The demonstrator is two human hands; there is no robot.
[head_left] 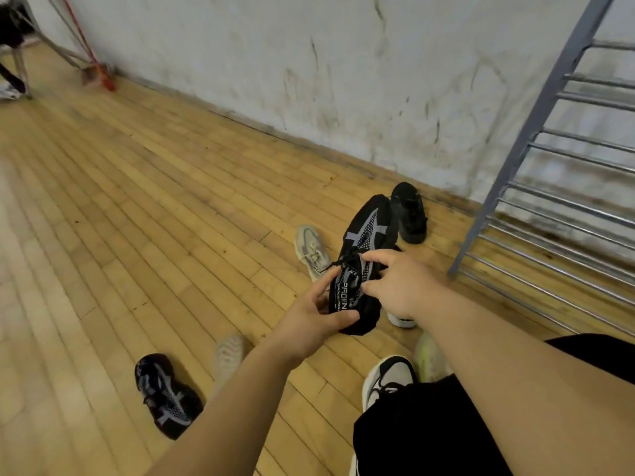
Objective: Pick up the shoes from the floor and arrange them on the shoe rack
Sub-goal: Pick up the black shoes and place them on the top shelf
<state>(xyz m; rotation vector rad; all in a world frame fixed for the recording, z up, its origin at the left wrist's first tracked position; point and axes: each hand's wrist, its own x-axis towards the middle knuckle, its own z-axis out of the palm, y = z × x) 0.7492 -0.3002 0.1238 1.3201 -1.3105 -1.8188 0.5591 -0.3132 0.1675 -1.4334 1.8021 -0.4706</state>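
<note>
A black knit shoe with grey markings (369, 231) is held off the wooden floor, toe pointing away. My left hand (314, 324) grips its heel end from the left. My right hand (400, 286) pinches its tongue and laces from the right. Its matching black and grey shoe (165, 395) lies on the floor at lower left. A beige shoe (312, 250) lies just left of the held one, and another pale shoe (228, 355) lies under my left forearm. A plain black shoe (409, 213) sits near the wall. The metal shoe rack (563, 204) stands at right.
A stained white wall (309, 70) runs along the back. A red broom (99, 73) leans in the far left corner beside a metal frame. My own foot in a black and white sneaker (388, 379) is at the bottom, with a yellowish shoe (429, 359) beside it.
</note>
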